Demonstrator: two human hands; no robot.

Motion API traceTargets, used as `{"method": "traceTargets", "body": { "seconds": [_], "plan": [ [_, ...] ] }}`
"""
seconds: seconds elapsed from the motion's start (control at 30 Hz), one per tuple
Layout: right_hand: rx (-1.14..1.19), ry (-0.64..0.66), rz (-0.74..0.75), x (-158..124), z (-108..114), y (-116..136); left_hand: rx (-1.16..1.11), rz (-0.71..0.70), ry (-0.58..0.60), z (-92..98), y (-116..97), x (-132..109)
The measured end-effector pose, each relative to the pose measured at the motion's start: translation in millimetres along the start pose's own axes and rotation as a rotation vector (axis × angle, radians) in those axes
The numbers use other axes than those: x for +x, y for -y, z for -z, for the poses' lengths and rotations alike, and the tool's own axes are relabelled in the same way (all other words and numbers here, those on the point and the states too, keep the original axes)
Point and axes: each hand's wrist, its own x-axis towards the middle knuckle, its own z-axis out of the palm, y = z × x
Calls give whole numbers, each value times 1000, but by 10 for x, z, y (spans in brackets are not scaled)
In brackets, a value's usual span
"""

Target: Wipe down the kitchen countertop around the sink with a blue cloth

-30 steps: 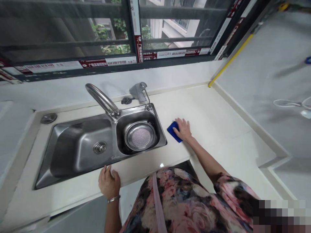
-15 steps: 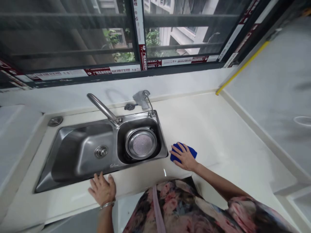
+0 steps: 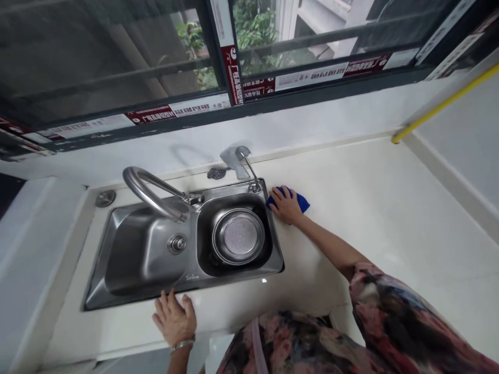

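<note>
My right hand point(image 3: 287, 206) presses a folded blue cloth point(image 3: 302, 202) onto the pale countertop point(image 3: 343, 208), right beside the sink's right rim. Its fingers bend over the cloth, and the palm covers much of it. My left hand point(image 3: 175, 318), with a bracelet at the wrist, rests on the counter's front strip below the sink. Nothing is in it, and its fingers are spread, their tips near the rim. Between the hands lies a steel double sink point(image 3: 191, 234). A round perforated steel colander point(image 3: 240, 235) sits in the right basin.
A curved tap point(image 3: 150, 195) reaches over the left basin. A thin small spout point(image 3: 249, 169) stands at the back right corner. Behind the sink lie a steel scourer point(image 3: 217, 173) and a grey mesh cloth point(image 3: 235, 162). A yellow pipe point(image 3: 444, 106) runs along the right wall.
My right hand has slid the blue cloth away from me, from near the sink's front right corner towards its back right corner. My left hand stays on the front strip. The view has shifted.
</note>
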Motion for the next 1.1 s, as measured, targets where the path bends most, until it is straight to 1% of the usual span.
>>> {"method": "traceTargets", "body": {
  "seconds": [0.17, 0.3, 0.43, 0.5, 0.6, 0.7, 0.87, 0.97, 1.03, 1.1],
  "plan": [
    [43, -94, -77, 693, -75, -114, 3, -27, -10, -7, 61, -8],
    [72, -228, -153, 1160, -147, -175, 11, -26, -4, -20, 108, -24],
    [109, -386, -268, 1503, -242, -199, 9, -7, 10, -8, 110, -32],
    [121, -431, -274, 1591, -278, -211, 5, 0, 21, 3, 102, -32],
    [141, -445, -177, 1599, -299, -255, 1, 15, 30, 11, 86, -29],
    [148, -403, -36, 1511, -285, -338, -8, 34, 30, 8, 71, -31],
    [108, -334, 175, 1245, -253, -475, -28, 48, 39, -5, 62, -36],
    [56, -287, 302, 1028, -263, -475, -35, 61, 42, -6, 51, -37],
    [3, -272, 333, 913, -269, -431, -37, 64, 45, 0, 38, -38],
    [-55, -266, 310, 857, -256, -363, -35, 66, 47, 10, 22, -38]
  ]
}}
